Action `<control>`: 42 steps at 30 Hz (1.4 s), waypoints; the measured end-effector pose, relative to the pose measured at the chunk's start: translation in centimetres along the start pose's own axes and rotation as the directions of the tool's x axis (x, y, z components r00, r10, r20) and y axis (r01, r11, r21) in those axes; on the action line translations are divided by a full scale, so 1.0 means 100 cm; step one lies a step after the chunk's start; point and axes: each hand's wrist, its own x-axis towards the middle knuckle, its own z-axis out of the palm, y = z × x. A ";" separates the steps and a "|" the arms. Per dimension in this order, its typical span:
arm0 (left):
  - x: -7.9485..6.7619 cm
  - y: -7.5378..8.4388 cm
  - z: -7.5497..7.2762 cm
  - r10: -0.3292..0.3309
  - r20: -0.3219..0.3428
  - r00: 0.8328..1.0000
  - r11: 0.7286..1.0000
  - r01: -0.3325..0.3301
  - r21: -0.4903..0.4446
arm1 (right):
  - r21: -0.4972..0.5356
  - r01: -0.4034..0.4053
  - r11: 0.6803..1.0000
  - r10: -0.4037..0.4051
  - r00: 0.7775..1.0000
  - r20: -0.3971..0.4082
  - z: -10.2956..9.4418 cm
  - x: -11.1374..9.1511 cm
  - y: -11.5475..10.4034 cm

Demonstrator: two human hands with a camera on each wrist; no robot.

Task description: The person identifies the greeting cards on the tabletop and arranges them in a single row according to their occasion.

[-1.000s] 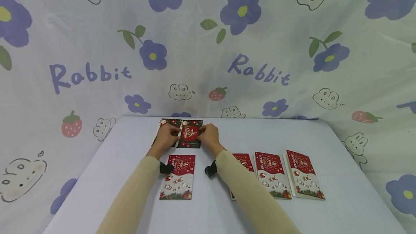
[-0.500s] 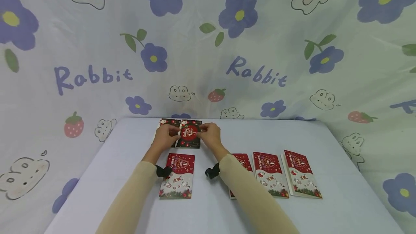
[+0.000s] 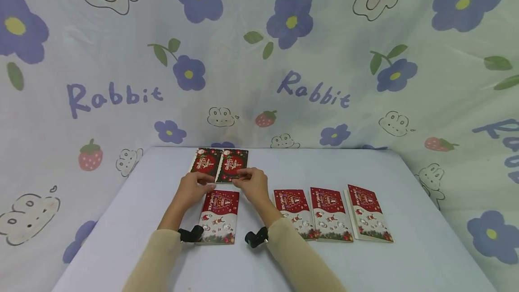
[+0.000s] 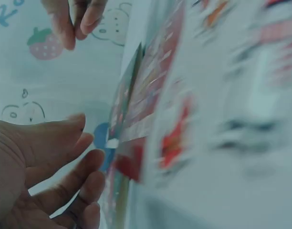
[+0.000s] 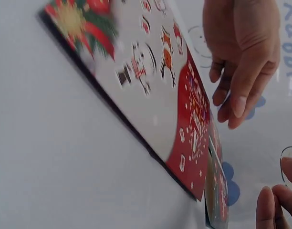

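Observation:
Two dark Christmas cards with red centres, a left one (image 3: 207,162) and a right one (image 3: 235,162), stand side by side at the back of the table. My left hand (image 3: 190,191) is just in front of the left card, its fingers loosely bent and holding nothing. Over the lower right corner of the right card, my right hand (image 3: 254,187) overlaps it in the head view, thumb and fingers apart. A red-and-white Christmas card (image 3: 219,217) lies in front, between my wrists. In the left wrist view my left hand (image 4: 55,171) has its fingers spread from the thumb.
To the right, three more red-and-white cards are in a row: one (image 3: 293,211) beside my right forearm, a middle one (image 3: 330,213) and a slightly propped-open one (image 3: 369,213). A patterned curtain (image 3: 251,57) hangs behind the white table (image 3: 134,220).
Both hands have left the sides of the right dark card and drawn back toward the front. The two dark cards now show side by side. The head view has shifted slightly.

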 end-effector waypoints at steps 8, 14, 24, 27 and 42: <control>-0.020 -0.006 0.005 -0.007 -0.048 0.999 1.000 0.006 -0.026 | 0.022 0.009 1.000 -0.008 1.000 -0.014 0.005 -0.015 0.013; -0.029 -0.013 0.005 -0.017 -0.066 0.998 1.000 0.016 -0.018 | 0.021 0.002 1.000 -0.002 1.000 0.004 0.010 -0.028 0.021; -0.030 -0.018 0.009 -0.040 -0.044 0.998 0.999 0.039 -0.021 | 0.028 -0.018 0.999 0.017 1.000 0.011 0.011 -0.037 0.029; -0.030 -0.018 0.008 -0.042 -0.024 0.999 0.999 0.041 -0.021 | 0.020 -0.036 0.999 0.036 0.999 0.019 0.010 -0.038 0.030; -0.029 -0.019 0.008 -0.028 -0.019 0.999 0.998 0.027 -0.063 | 0.017 -0.090 0.996 0.089 0.996 0.018 0.001 -0.033 0.029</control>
